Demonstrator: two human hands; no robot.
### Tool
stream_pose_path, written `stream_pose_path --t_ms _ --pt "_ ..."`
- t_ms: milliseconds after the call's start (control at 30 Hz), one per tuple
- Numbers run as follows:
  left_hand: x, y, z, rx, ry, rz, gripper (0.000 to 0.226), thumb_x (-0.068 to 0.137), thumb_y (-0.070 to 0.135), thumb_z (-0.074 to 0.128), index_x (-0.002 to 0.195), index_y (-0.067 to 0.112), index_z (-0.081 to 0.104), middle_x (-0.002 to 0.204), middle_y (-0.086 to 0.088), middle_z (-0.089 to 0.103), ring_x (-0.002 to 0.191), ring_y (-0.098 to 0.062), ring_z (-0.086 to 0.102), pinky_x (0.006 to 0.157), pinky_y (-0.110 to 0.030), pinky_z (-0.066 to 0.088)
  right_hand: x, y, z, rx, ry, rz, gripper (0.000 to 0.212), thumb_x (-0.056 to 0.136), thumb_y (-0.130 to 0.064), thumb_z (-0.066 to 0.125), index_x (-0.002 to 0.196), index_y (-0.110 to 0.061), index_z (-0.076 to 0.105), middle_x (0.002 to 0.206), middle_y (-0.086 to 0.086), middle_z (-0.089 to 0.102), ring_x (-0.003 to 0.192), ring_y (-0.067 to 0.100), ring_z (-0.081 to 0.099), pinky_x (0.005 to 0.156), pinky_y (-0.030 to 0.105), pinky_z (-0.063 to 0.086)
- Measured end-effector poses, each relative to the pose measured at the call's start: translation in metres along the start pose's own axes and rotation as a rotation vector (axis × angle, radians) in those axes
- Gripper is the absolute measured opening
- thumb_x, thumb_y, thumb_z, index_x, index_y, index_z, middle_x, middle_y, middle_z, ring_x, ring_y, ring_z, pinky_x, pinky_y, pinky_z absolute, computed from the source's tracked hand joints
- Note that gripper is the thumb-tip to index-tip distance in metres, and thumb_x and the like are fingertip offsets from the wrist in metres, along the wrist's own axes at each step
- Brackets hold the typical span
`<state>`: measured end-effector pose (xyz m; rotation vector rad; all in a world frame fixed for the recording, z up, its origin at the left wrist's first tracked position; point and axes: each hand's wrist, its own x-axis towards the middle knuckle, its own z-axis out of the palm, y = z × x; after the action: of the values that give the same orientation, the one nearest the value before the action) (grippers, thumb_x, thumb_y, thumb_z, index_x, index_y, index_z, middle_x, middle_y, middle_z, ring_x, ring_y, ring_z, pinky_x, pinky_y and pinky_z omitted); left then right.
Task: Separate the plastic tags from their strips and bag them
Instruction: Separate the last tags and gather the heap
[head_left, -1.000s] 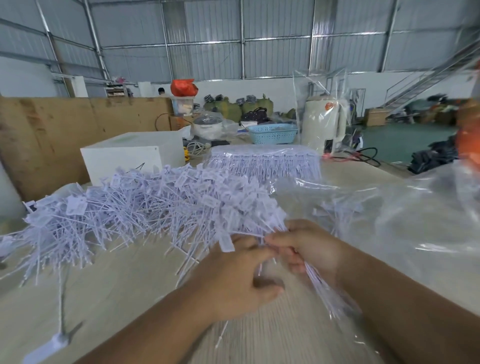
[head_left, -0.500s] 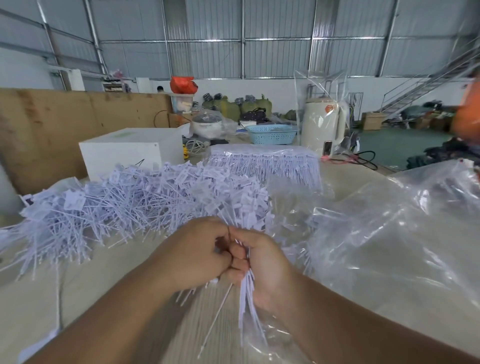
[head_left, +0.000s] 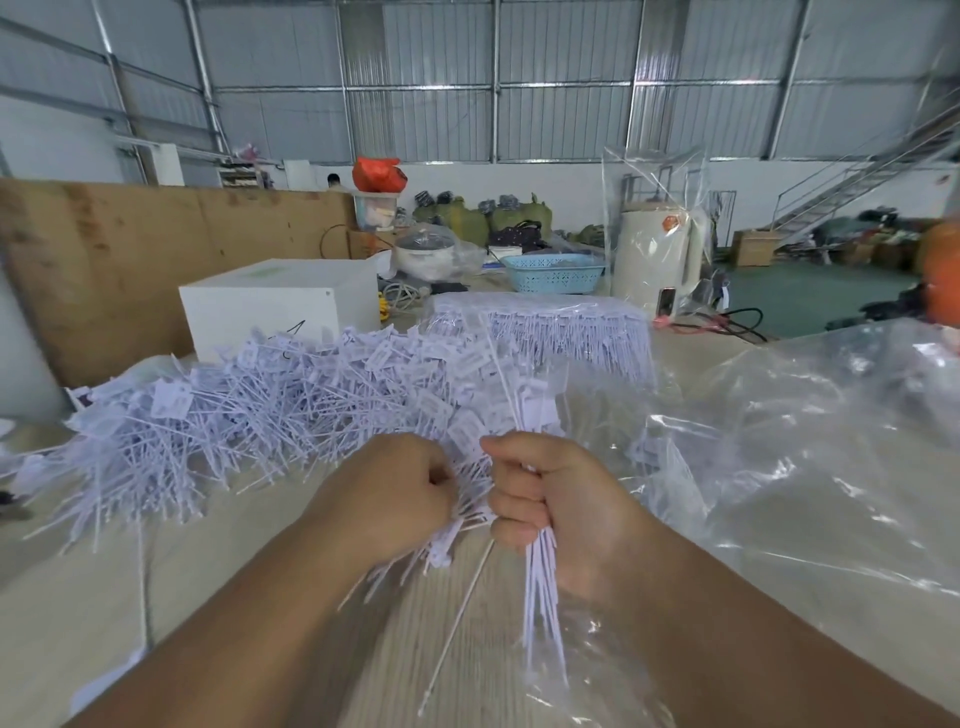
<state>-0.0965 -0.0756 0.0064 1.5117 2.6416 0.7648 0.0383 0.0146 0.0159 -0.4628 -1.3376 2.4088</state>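
Note:
A big loose pile of white plastic tags (head_left: 249, 415) covers the left and middle of the wooden table (head_left: 93, 597). My right hand (head_left: 550, 499) grips a bundle of tags (head_left: 540, 587) in a fist, their thin tails hanging down below it and flat heads sticking out above. My left hand (head_left: 395, 493) is curled round another clump of tags right beside it, the two fists almost touching. A large clear plastic bag (head_left: 779, 467) lies crumpled to the right of my hands. A bagged stack of tag strips (head_left: 545, 327) sits behind the pile.
A white box (head_left: 280, 306) stands behind the pile on the left, with a brown board (head_left: 130, 260) behind it. Farther back are a blue basket (head_left: 553, 273), a cream kettle (head_left: 660, 260) and cables. One thin loose strip (head_left: 457, 629) lies on the table below my hands.
Both hands drew together in front of the pile and closed into fists on tags. The bundle in my right hand now hangs upright, and the view has tilted up slightly.

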Motion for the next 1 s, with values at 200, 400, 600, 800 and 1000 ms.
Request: stream_pose_path --t_ms 200,400,600,800,1000 --pt "-0.006 0.018 0.012 0.002 0.147 0.150 0.019 0.087 0.033 0.050 0.092 0.028 0.068 0.106 0.011 0.049 0.103 -0.012 0.044 0.090 -0.035 0.042 0.000 0.000 -0.004 -0.006 -0.050 0.038 0.047 0.087 -0.016 0.056 0.044 -0.021 0.038 0.044 -0.005 0.019 0.037 0.008 0.017 0.038 0.020 0.018" --pt "-0.007 0.029 0.027 0.136 0.165 0.217 0.025 0.091 0.036 0.049 0.106 0.031 0.069 0.124 0.011 0.040 0.110 -0.012 0.030 0.090 -0.024 0.020 -0.003 -0.015 -0.008 0.111 -0.079 -0.003 0.031 0.071 -0.018 0.062 0.052 -0.020 0.038 0.042 -0.005 0.021 0.034 0.008 0.017 0.035 0.019 0.018" --pt "-0.013 0.049 0.051 0.149 0.139 0.258 0.037 0.089 0.042 0.048 0.125 0.035 0.045 0.113 0.014 0.036 0.106 -0.011 0.026 0.086 -0.029 0.021 -0.005 -0.023 -0.009 0.070 -0.091 0.068 0.033 0.076 -0.022 0.063 0.055 -0.020 0.038 0.047 -0.005 0.018 0.041 0.010 0.011 0.034 0.017 0.019" --pt "-0.008 0.043 0.057 0.176 0.137 0.185 0.033 0.087 0.051 0.044 0.112 0.033 0.057 0.111 0.012 0.045 0.107 -0.014 0.033 0.085 -0.030 0.022 -0.011 -0.031 -0.011 -0.100 0.000 0.058 0.038 0.093 -0.026 0.058 0.061 -0.019 0.037 0.050 -0.004 0.018 0.039 0.010 0.015 0.035 0.018 0.019" --pt "0.000 0.027 0.046 0.259 0.230 0.116 0.015 0.077 0.039 0.056 0.073 0.027 0.047 0.099 0.014 0.041 0.105 -0.015 0.036 0.077 -0.031 0.016 -0.025 -0.052 -0.020 -0.404 -0.005 0.084 0.040 0.090 -0.024 0.058 0.058 -0.020 0.036 0.048 -0.006 0.020 0.036 0.008 0.015 0.034 0.016 0.017"
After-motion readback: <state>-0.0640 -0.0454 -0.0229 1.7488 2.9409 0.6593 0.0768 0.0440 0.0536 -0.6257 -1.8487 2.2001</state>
